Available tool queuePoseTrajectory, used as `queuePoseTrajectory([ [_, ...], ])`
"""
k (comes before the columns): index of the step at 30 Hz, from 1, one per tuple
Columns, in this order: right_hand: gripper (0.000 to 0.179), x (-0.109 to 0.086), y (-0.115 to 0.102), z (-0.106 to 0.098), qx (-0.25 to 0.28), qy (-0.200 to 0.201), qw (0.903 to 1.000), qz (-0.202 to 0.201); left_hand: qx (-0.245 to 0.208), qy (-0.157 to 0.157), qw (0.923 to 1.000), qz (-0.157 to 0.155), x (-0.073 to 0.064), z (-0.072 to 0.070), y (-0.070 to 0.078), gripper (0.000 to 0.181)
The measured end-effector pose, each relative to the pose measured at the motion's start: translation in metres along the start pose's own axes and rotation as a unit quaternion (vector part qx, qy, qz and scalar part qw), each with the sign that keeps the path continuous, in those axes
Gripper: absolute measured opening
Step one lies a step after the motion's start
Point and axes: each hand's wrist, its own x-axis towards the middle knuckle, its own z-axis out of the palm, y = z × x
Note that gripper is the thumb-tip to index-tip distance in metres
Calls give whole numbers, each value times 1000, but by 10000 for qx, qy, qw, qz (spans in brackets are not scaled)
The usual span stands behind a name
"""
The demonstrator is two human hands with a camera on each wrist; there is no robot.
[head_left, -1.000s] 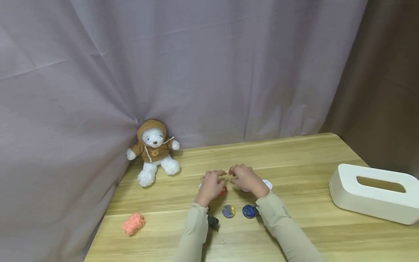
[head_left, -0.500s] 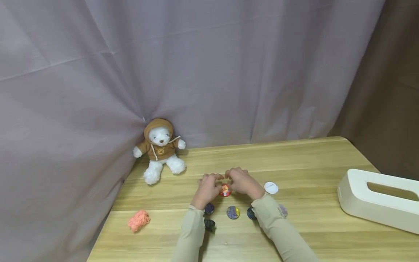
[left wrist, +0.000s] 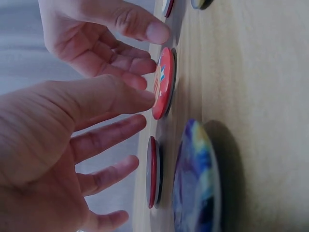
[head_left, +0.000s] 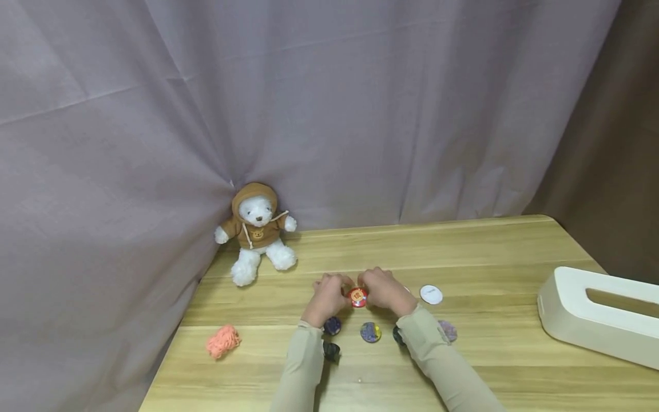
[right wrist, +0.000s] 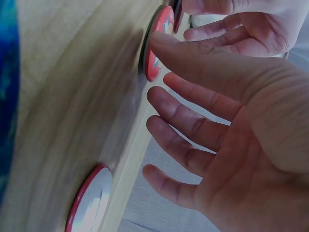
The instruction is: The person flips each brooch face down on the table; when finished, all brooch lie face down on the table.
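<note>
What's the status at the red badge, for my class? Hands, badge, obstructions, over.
Left hand, right hand: at either side, neither visibly gripping. Red badge: between them, printed face up. No visible obstruction.

On the table (head_left: 489,252), a teddy bear (head_left: 258,236) sits at the back left, before the curtain (head_left: 360,114). A yarn bundle (head_left: 223,341) lies nearer the front, by the left edge; a tissue box (head_left: 602,326) stands at the far right. One button badge (head_left: 357,296) is between the left hand (head_left: 328,297) and right hand (head_left: 385,292), a second badge (head_left: 370,332) lies in front of it, a third badge (head_left: 431,294) to the right.
</note>
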Motion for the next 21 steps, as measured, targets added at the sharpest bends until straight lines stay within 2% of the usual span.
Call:
queuePoseTrajectory([
  [6, 31, 0, 0, 2, -94, 113, 9996, -245, 126, -189, 9997, -62, 1, 1, -1, 29],
  [13, 26, 0, 1, 3, -222, 216, 9985, -447, 280, -118, 9995, 70, 1, 2, -3, 22],
  [21, 22, 1, 2, 2, -168, 96, 9985, -505, 399, -143, 9991, 79, 2, 2, -3, 19],
])
